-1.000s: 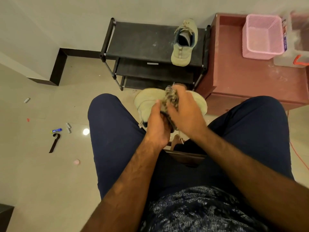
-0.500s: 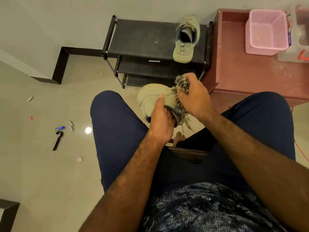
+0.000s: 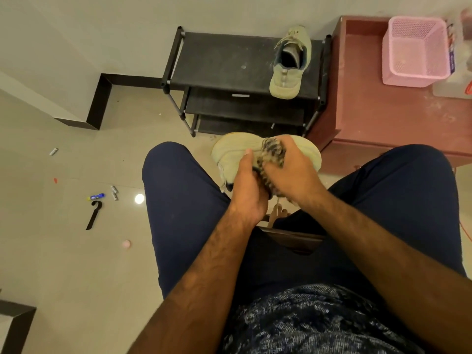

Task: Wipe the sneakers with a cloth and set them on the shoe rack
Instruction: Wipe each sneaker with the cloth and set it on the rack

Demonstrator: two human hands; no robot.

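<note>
The held sneaker [image 3: 229, 154] is a pale beige-green fabric shoe with a dark lining at its collar. It lies crosswise above the gap between the person's knees, just in front of the low black metal-framed shoe rack [image 3: 224, 60]. A broad, faintly ribbed pale face is turned up toward the camera; I cannot tell whether that is sole or upper. A light lace dangles below it.

The left hand [image 3: 249, 190] grips the shoe from the near side, thumb pressed up along the pale face and fingers curled underneath at the dark collar. The right hand [image 3: 293, 175] is closed around a mottled brown-and-cream bunched cloth [image 3: 272, 152] and holds it against the middle of the shoe, right beside the left thumb. The two hands touch, and the toe and heel ends stick out on either side of them.

The second sneaker [image 3: 288, 72] — same beige-green fabric, laces loose, dark opening facing up — stands on the right end of the rack's top shelf, toe pointing toward the person.

A reddish-brown wooden cabinet [image 3: 383, 118] sits against the rack's right side and carries a pink plastic mesh basket [image 3: 413, 52]. On the glossy beige tiled floor [image 3: 63, 264], well to the left, lie a black hooked strip [image 3: 93, 215] and a small blue tube [image 3: 97, 196].
</note>
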